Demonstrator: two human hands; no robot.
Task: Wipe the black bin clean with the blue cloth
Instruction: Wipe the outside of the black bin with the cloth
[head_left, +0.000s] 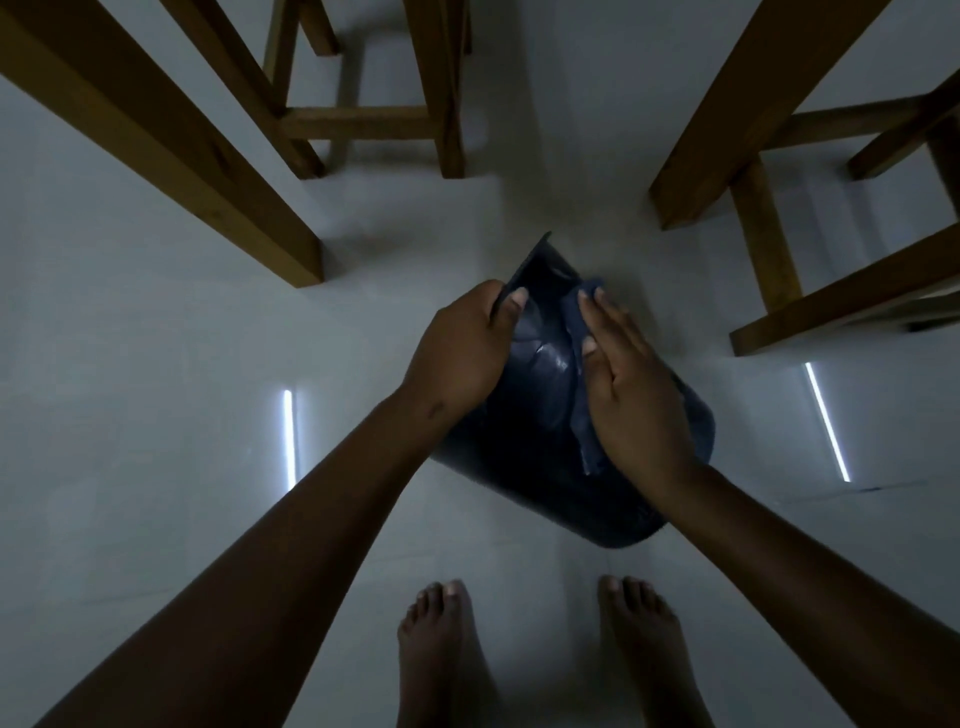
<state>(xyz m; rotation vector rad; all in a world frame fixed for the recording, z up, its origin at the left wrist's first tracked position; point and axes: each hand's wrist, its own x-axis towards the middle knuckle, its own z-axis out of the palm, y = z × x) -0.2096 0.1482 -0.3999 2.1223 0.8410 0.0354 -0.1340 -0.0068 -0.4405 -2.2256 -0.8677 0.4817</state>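
The black bin (530, 467) lies tipped on its side on the pale floor, its rim pointing away from me. My left hand (462, 348) grips the rim at the bin's far left edge, thumb on the outer wall. My right hand (631, 387) lies flat with fingers stretched out, pressing the blue cloth (579, 364) against the bin's upper side. The cloth shows as a dark blue strip along the left edge of that hand; most of it is hidden under the palm.
Wooden table legs (171, 150) and a stool (374, 114) stand beyond the bin on the left, more wooden furniture legs (769, 124) on the right. My bare feet (447, 654) are on the tiled floor (156, 415) just behind the bin.
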